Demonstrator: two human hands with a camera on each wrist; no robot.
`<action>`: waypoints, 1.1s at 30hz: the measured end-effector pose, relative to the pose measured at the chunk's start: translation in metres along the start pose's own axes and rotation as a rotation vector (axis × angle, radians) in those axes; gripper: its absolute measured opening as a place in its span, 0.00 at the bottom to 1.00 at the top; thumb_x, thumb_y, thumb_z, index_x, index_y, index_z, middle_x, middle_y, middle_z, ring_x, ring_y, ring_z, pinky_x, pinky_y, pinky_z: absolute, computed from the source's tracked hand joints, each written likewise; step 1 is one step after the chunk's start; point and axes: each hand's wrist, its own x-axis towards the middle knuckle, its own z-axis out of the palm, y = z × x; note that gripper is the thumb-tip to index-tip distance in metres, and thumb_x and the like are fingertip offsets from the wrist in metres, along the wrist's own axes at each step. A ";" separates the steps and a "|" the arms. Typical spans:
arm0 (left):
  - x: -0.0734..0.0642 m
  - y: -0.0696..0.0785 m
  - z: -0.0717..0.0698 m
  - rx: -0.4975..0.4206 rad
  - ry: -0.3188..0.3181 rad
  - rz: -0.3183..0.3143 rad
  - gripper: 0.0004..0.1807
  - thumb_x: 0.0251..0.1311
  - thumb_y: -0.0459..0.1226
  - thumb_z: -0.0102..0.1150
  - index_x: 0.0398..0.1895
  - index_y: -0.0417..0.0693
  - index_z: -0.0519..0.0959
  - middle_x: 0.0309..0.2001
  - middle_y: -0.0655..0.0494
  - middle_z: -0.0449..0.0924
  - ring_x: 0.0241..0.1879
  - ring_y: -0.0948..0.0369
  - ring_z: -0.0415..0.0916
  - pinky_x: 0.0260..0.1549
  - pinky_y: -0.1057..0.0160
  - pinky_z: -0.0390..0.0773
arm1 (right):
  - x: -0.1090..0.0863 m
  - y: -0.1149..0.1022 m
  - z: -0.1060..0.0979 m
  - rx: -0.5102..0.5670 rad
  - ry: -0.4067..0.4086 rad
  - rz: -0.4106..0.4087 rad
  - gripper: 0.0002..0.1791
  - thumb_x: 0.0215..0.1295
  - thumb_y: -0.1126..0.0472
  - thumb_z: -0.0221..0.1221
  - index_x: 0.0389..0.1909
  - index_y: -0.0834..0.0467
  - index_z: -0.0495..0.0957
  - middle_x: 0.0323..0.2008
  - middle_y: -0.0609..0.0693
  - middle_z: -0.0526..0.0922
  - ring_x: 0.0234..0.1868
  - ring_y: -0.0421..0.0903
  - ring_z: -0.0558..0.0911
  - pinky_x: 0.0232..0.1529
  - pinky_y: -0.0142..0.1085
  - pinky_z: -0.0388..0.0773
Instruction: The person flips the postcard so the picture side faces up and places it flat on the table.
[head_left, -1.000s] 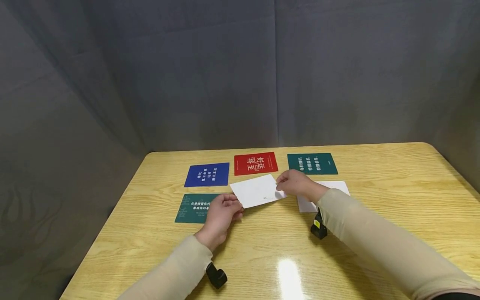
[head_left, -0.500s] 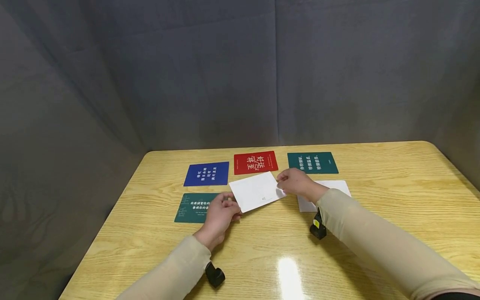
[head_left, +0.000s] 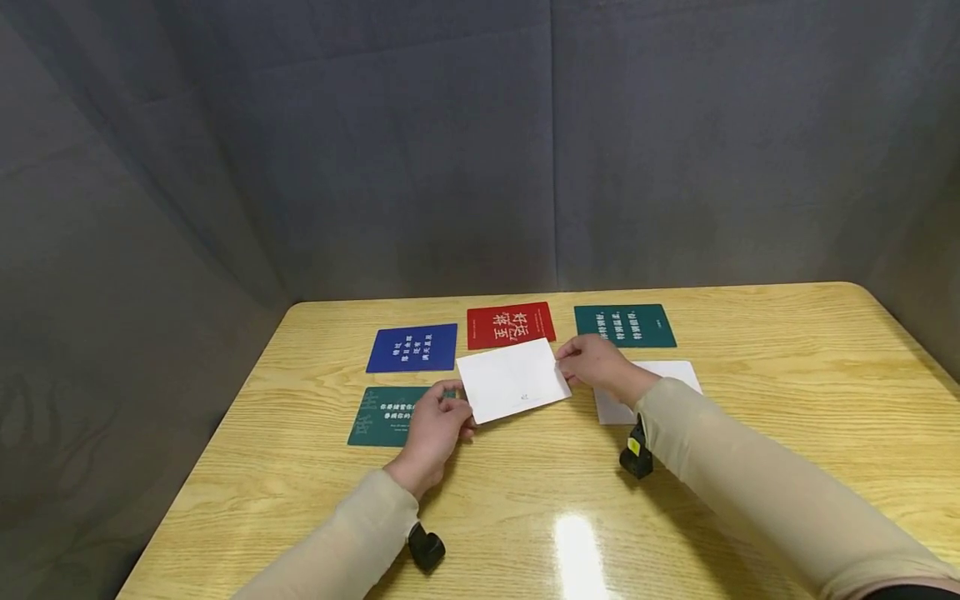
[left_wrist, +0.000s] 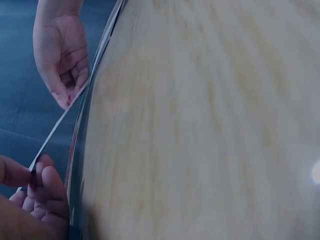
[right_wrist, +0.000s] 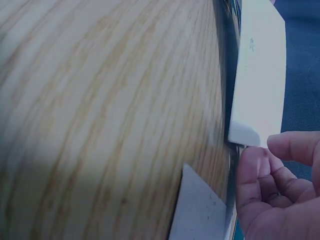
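Observation:
A white postcard (head_left: pixel 513 379) with a small printed mark near its lower edge is held between both hands over the middle of the table. At its left end, my left hand (head_left: pixel 433 429) pinches it between thumb and fingers. My right hand (head_left: pixel 598 365) pinches the right edge, thumb and fingertips close together in the right wrist view. Seen edge-on in the left wrist view, the postcard (left_wrist: pixel 55 127) is a thin slanting strip raised off the tabletop. Under my right forearm lies a second white card (head_left: pixel 678 372), partly hidden. A green card (head_left: pixel 375 417) is partly covered by my left hand.
Along the back lie a blue card (head_left: pixel 412 348), a red card (head_left: pixel 510 325) and another green card (head_left: pixel 648 325), all with white lettering. They rest on a light wooden table (head_left: pixel 787 400). Dark grey cloth (head_left: pixel 420 150) hangs behind and at the sides.
The held postcard has tipped up to show more of its white face and shifted slightly left with my left hand. The cards on the table stay where they were.

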 end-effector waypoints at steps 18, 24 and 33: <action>0.014 0.012 -0.016 0.241 -0.014 0.071 0.19 0.69 0.24 0.54 0.62 0.30 0.74 0.37 0.47 0.78 0.30 0.59 0.76 0.32 0.61 0.81 | -0.006 0.012 -0.007 0.156 -0.055 -0.053 0.13 0.78 0.63 0.57 0.56 0.67 0.75 0.45 0.58 0.79 0.45 0.51 0.77 0.52 0.39 0.80; 0.014 0.016 -0.017 0.249 -0.025 0.046 0.13 0.70 0.26 0.54 0.56 0.31 0.76 0.37 0.47 0.79 0.31 0.59 0.77 0.32 0.63 0.81 | -0.008 0.014 -0.012 0.174 -0.087 -0.067 0.12 0.78 0.62 0.57 0.54 0.66 0.76 0.44 0.58 0.79 0.44 0.51 0.77 0.49 0.37 0.80; 0.014 0.015 -0.021 0.167 -0.045 0.009 0.08 0.70 0.25 0.53 0.49 0.32 0.75 0.34 0.48 0.79 0.30 0.60 0.77 0.29 0.66 0.78 | -0.010 0.016 -0.018 0.194 -0.145 -0.108 0.16 0.76 0.66 0.59 0.60 0.65 0.74 0.46 0.58 0.81 0.42 0.50 0.80 0.48 0.37 0.80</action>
